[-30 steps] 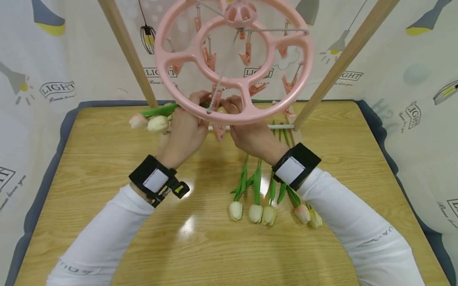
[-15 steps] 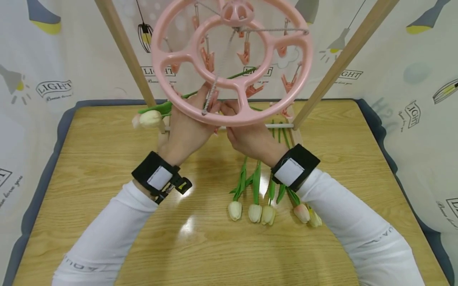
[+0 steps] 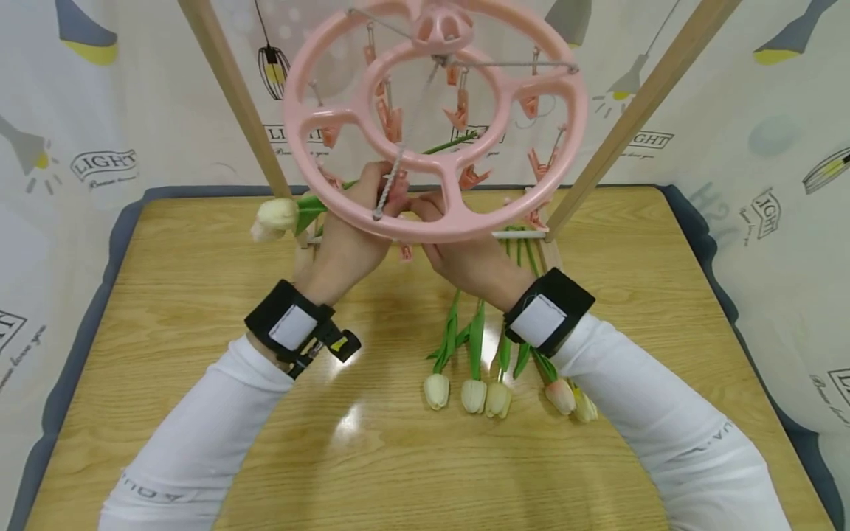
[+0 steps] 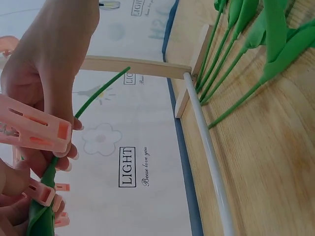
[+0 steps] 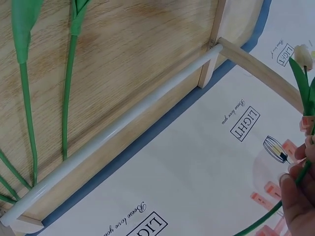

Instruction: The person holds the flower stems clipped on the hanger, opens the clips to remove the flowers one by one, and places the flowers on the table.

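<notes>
My left hand (image 3: 358,228) pinches a pink clip (image 4: 43,192) that sits around the green stem of an artificial tulip. Its white bloom (image 3: 275,215) sticks out left of that hand, with a paler part behind it. My right hand (image 3: 461,247) holds the stem just beside the clip, fingers bent around it in the left wrist view. The bare stem end (image 4: 106,89) points away past the right hand. Above both hands hangs a round pink drying rack (image 3: 491,214) with several dangling clips. Its rim partly covers the fingers in the head view.
Several tulips (image 3: 474,396) lie on the wooden table (image 3: 319,450), blooms toward me, stems reaching a white bar (image 5: 113,130). Wooden posts (image 3: 631,125) rise on both sides of the rack. A printed cloth backdrop (image 3: 80,243) surrounds the table.
The left hand has turned, and the stem end now shows up and right through the rack. The blooms have rotated, the pink one now mostly hidden. The rack swings slightly.
</notes>
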Available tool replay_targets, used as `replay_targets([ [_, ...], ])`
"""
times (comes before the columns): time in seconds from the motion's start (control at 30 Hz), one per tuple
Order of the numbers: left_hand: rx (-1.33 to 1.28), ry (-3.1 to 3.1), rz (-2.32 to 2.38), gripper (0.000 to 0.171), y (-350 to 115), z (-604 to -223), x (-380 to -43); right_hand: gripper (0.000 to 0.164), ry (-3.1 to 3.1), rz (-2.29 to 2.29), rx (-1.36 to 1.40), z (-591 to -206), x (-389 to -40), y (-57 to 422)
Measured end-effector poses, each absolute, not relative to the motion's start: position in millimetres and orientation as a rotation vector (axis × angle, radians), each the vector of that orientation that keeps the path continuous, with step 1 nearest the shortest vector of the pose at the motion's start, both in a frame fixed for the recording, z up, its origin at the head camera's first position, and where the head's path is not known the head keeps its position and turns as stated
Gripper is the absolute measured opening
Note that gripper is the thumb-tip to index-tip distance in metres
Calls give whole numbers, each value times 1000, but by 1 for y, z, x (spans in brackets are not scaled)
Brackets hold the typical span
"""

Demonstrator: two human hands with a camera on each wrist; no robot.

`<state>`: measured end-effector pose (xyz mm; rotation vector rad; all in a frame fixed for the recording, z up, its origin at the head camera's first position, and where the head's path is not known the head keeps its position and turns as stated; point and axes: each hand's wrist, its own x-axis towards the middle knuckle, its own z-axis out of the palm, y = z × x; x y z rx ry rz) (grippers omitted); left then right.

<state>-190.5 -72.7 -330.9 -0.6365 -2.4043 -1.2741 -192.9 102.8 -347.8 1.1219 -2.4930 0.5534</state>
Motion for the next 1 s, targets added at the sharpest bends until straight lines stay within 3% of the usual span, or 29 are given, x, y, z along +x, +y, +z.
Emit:
replay_targets([
  [0.33, -703, -2358, -1604, 29, -71, -328, -189, 11, -2520, 513, 1020, -342, -192, 107],
  [0.53, -732, -2336, -1553, 28, -71, -327, -189, 15, -2530, 607, 1021, -339, -193, 106],
  [1.0, -551, -2518, -1233, 34, -73, -321, -186, 16, -2234, 202, 1165, -331, -191, 100],
])
